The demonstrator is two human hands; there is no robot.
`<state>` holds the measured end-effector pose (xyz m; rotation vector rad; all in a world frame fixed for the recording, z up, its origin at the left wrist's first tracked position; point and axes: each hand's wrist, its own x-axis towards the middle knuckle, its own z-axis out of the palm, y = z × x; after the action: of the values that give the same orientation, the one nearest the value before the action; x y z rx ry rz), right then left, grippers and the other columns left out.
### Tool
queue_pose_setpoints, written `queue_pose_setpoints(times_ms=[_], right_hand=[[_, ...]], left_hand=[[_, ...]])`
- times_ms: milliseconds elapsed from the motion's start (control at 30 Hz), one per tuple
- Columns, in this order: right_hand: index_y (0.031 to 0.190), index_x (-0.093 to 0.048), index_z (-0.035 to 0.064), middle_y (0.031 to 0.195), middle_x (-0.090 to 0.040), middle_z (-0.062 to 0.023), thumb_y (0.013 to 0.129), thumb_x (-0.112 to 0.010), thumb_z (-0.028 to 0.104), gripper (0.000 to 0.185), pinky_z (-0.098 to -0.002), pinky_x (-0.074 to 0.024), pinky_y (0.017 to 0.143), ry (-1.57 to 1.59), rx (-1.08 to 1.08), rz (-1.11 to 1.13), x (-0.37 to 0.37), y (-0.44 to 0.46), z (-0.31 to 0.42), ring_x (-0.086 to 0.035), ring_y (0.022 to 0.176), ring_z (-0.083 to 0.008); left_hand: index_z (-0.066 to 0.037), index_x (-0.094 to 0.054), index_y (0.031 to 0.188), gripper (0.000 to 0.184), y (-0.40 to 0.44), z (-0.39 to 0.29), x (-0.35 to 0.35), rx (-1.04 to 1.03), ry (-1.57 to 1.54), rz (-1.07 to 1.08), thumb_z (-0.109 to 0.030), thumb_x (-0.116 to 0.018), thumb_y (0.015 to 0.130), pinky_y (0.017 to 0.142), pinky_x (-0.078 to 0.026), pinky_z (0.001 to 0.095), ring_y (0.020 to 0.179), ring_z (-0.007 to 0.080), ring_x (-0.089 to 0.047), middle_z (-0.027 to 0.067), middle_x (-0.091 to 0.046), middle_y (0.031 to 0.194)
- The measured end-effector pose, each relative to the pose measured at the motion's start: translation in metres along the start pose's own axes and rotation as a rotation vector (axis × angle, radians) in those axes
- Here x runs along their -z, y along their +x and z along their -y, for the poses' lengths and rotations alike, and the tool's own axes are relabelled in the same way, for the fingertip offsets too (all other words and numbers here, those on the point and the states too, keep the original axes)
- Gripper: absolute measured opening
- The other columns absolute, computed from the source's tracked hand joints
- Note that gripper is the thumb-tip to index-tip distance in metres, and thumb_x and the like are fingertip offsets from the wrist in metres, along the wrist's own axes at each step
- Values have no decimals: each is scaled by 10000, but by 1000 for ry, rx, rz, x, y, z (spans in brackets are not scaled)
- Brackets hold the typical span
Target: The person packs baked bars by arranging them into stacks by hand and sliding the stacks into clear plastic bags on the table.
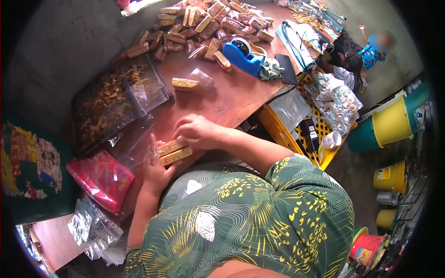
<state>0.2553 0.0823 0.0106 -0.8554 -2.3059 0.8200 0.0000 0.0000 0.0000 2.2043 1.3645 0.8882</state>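
Two golden-brown snack bars (175,153) lie side by side between my hands, close to the table's near edge. My left hand (156,163) grips them from the left, its fingers along their ends. Curled over the far right end of the bars is my right hand (197,131), its fingertips touching them; part of the bars is hidden there. Beyond my hands, a single bar (184,84) rests on the table (222,99) beside a clear plastic wrapper (202,78). A dark tray with brown crumbs (109,104) stands to the left.
Wrapped bars (208,25) are heaped at the back. A blue tape dispenser (244,56) and a dark phone (286,68) stand on the right. Red plastic packaging (102,180) lies at left. A yellow crate (330,160) sits beside the table; other people (350,69) are at far right.
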Motion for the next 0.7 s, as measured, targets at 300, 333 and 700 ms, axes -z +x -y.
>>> queue_pose_setpoints(times_ms=[300,333,700], right_hand=[[1255,-689,190,1348,-629,-96,893,-739,239,369,-495,-418,1107,-539,-326,-566,64,-25,-67,-546,1305,-331],[1249,-687,173,1332,-636,-103,895,-737,236,363,-486,-430,1101,-439,-348,-515,67,-28,-73,-559,1289,-332],[1348,-647,272,1375,-597,-114,859,-754,538,567,-531,-447,1065,-548,-486,-629,64,-11,-74,-562,1282,-359]], left_hand=[[-29,-185,1650,1122,1,-13,3,-91,71,-81,-219,-856,771,1040,-479,492,1207,390,-586,197,-571,1350],[-27,-189,1649,1113,1,-14,4,-83,46,-72,-218,-852,776,1040,-479,493,1207,391,-588,199,-570,1352],[-23,-237,1635,1055,5,-9,-1,-90,33,-74,-217,-846,795,1058,-472,489,1213,408,-595,215,-591,1340]])
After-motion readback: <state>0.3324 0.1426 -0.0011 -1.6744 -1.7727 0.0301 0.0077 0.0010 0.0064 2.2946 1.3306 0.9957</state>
